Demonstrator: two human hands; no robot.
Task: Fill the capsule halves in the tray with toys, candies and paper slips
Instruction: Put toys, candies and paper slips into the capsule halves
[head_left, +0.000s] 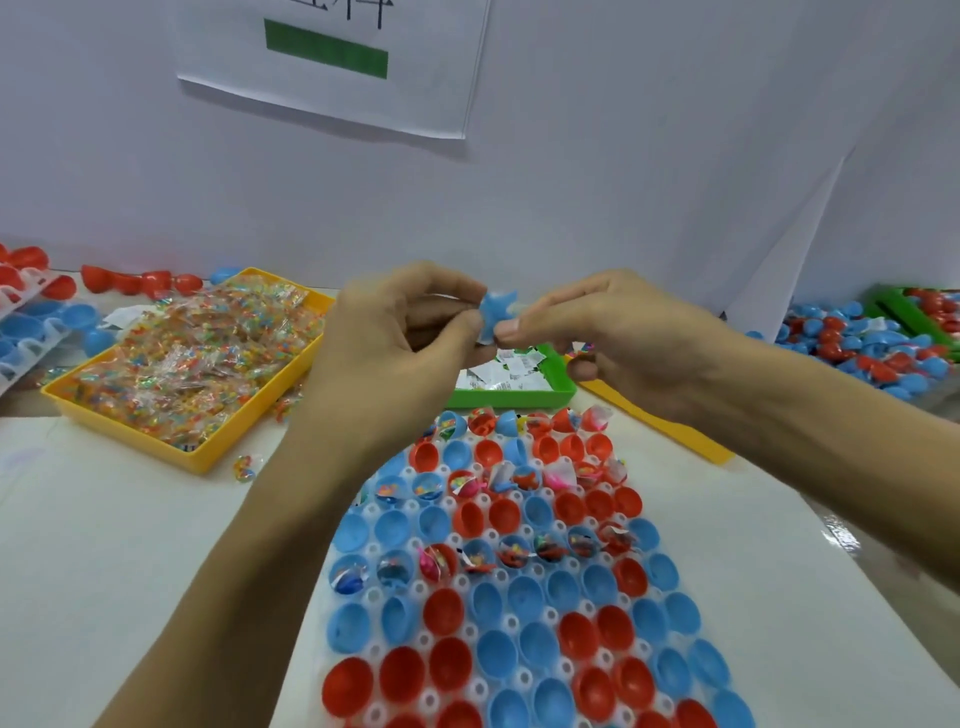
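Both hands are raised above the far end of the white capsule tray (470, 631). My left hand (400, 332) and my right hand (597, 338) pinch the same small blue star-shaped toy (496, 314) between their fingertips. The tray holds rows of red and blue capsule halves (535, 644). Several halves in the far rows and one middle row hold toys and candy packets (519, 553); the near rows show bare insides. A yellow bin of wrapped candies (197, 364) lies at the left. A green bin of paper slips (514, 376) sits behind the tray, partly hidden by my hands.
A heap of loose red and blue capsule halves (862, 343) lies at the right beside a green bin (914, 312). Another capsule tray (26, 327) and red halves sit at the far left. A white partition with a paper sheet (332, 62) stands behind.
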